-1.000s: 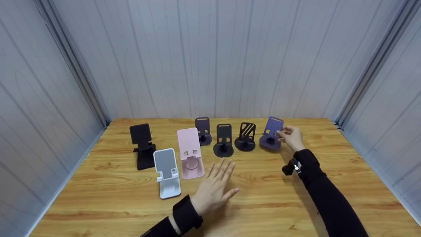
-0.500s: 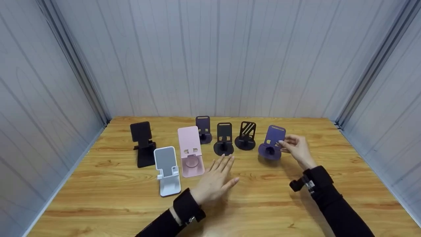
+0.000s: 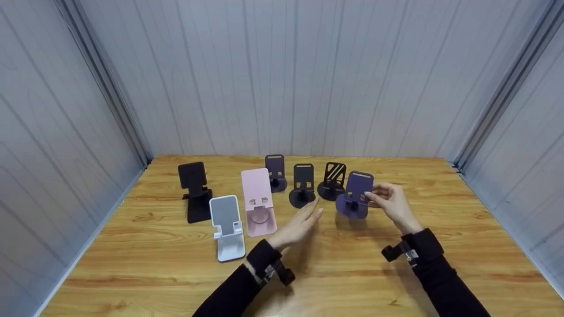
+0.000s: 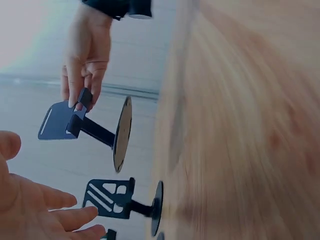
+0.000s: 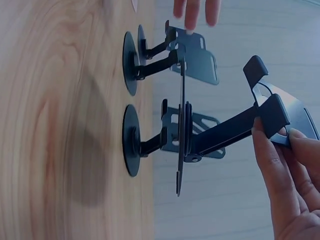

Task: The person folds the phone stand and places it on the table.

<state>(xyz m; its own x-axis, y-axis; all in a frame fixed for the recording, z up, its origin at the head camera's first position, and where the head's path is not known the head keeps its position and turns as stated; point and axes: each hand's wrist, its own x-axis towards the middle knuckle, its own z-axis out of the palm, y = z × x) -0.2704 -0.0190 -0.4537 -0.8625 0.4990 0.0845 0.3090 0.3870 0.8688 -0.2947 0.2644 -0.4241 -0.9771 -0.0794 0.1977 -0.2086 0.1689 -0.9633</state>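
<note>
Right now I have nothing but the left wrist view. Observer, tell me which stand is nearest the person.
Observer: The head view shows a white stand nearest the person, toward the left of the group.
Operator: Give me its neighbour on the right.
Observer: A pink stand, set slightly farther back.
Operator: Now place the stand in the right hand among the whole group.
Observer: In the head view, that purple stand is the rightmost of seven.
</note>
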